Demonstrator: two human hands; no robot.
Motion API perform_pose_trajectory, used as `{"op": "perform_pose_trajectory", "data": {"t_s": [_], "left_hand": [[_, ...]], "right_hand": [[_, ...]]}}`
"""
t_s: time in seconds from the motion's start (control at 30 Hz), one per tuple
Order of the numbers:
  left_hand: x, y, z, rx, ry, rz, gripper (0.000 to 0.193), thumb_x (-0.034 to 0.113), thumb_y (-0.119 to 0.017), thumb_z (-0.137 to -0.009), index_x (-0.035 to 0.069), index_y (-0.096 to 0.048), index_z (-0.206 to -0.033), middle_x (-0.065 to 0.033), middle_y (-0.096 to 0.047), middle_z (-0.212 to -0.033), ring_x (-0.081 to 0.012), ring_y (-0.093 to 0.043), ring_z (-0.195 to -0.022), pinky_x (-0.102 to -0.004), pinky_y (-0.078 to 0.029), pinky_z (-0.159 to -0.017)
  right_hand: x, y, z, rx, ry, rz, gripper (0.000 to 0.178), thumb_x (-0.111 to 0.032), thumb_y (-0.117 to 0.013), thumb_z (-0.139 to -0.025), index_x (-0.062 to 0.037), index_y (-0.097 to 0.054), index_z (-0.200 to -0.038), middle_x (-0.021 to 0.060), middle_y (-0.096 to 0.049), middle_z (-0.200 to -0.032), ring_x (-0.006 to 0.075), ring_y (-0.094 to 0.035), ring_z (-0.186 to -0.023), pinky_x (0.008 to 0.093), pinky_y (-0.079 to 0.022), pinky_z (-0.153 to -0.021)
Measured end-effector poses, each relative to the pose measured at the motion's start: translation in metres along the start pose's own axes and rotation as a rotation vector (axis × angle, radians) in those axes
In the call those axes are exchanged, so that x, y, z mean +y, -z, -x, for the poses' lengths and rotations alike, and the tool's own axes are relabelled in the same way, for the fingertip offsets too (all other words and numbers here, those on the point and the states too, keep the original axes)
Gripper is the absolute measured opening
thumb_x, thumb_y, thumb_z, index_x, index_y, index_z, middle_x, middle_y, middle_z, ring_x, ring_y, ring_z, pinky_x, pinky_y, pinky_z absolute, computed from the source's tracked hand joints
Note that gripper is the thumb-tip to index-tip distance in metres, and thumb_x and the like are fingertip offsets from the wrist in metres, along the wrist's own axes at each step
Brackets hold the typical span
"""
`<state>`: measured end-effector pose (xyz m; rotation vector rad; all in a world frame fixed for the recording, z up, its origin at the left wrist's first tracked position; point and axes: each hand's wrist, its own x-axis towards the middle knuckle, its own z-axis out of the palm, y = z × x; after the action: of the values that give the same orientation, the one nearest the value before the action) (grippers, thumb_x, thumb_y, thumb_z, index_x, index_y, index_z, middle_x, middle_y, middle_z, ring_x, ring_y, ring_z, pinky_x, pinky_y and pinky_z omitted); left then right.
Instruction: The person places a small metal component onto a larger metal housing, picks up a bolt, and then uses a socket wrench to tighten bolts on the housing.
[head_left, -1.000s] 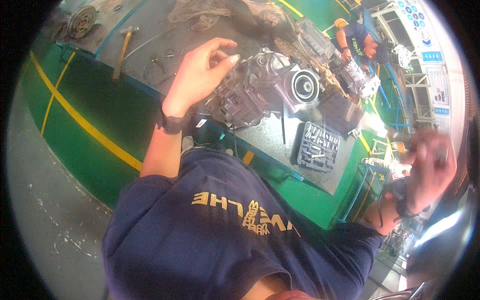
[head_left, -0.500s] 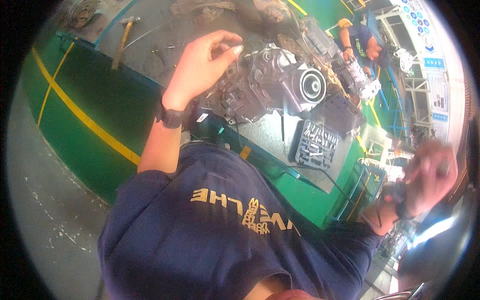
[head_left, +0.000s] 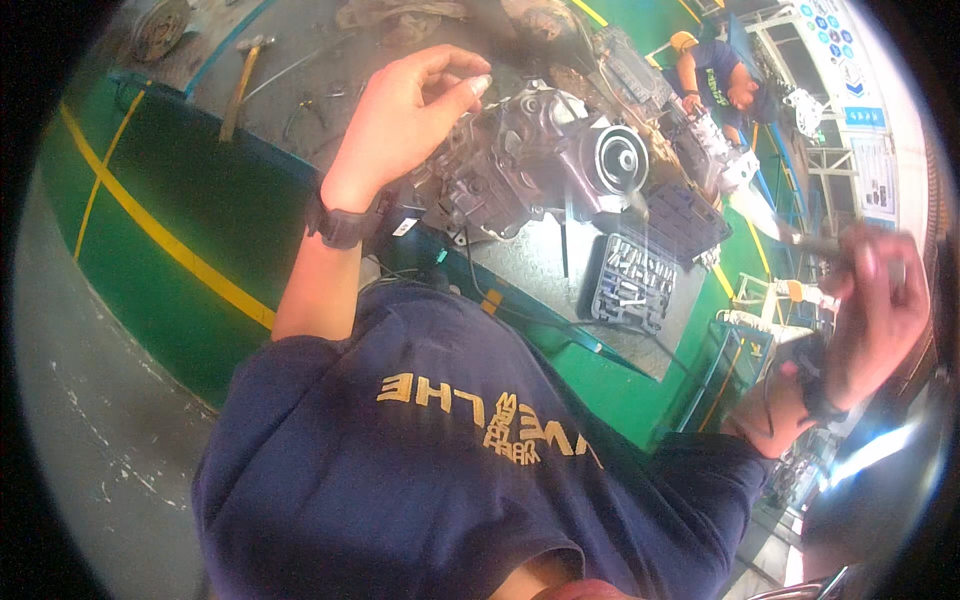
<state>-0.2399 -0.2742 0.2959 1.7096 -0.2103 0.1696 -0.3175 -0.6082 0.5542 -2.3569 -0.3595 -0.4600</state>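
A grey metal gearbox-like housing [head_left: 520, 155] with a round ringed opening sits on the bench in front of me. My left hand [head_left: 415, 110] hovers or rests at its left upper side; contact is unclear. Its fingers are loosely curved, with a gap to the thumb and nothing visible between them. Raised at the far right, my right hand [head_left: 880, 300] is closed around a hand tool [head_left: 818, 244] with a dark shaft. The tool's far end looks pale and is blurred, so its exact kind does not show.
An open socket set case [head_left: 632, 283] lies at the bench's [head_left: 540, 262] near right corner. A hammer [head_left: 243, 88] lies at the far left. Beyond the housing, another person [head_left: 715, 75] leans over a metal assembly [head_left: 715, 150]. A blue-framed stand [head_left: 725, 370] is at right.
My right hand has risen slightly and shifted right, bringing the tool into clearer sight. My left hand has moved only a little upward. The other person has shifted slightly.
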Motion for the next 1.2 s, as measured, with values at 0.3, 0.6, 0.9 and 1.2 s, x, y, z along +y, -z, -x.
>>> {"op": "perform_pose_trajectory", "data": {"t_s": [0.3,0.6,0.9,1.2], "left_hand": [[0.005,-0.001,0.003,0.032,-0.064,0.000,0.023,0.017,-0.069,-0.097,0.005,-0.071,-0.116,-0.0061,-0.075,-0.090,-0.0120,-0.072,-0.085,-0.0283,-0.054,-0.075],[0.016,-0.013,0.004,-0.009,0.028,0.043,0.023,0.012,-0.063,-0.101,0.001,-0.068,-0.121,-0.0035,-0.072,-0.101,-0.0114,-0.068,-0.091,-0.0274,-0.053,-0.083],[0.136,-0.145,0.036,-0.328,-0.678,0.102,0.041,0.014,-0.067,-0.093,0.001,-0.056,-0.130,-0.0196,-0.066,-0.120,-0.0385,-0.061,-0.118,-0.0461,-0.048,-0.100],[0.088,-0.209,0.031,-0.512,-0.329,0.177,0.047,0.016,-0.051,-0.104,-0.007,-0.044,-0.145,-0.0236,-0.048,-0.146,-0.0325,-0.047,-0.136,-0.0448,-0.036,-0.113]], "right_hand": [[-0.004,-0.005,-0.006,0.025,-0.042,0.004,0.014,-0.010,-0.074,-0.089,0.0009,-0.065,-0.088,0.0113,-0.069,-0.083,0.0123,-0.060,-0.061,0.0238,-0.045,-0.058],[0.011,0.016,0.007,-0.103,0.113,-0.065,0.024,-0.014,-0.084,-0.083,-0.0004,-0.063,-0.084,0.0147,-0.068,-0.073,0.0161,-0.064,-0.057,0.0263,-0.047,-0.049],[-0.005,0.000,0.028,-0.114,0.196,-0.306,0.012,0.000,-0.079,-0.084,0.0042,-0.072,-0.094,0.0130,-0.074,-0.083,0.0183,-0.071,-0.067,0.0268,-0.054,-0.055],[0.031,-0.007,0.002,-0.187,0.477,-0.369,0.028,-0.022,-0.077,-0.091,-0.0017,-0.064,-0.075,0.0142,-0.059,-0.064,0.0321,-0.057,-0.055,0.0390,-0.044,-0.052]]}}
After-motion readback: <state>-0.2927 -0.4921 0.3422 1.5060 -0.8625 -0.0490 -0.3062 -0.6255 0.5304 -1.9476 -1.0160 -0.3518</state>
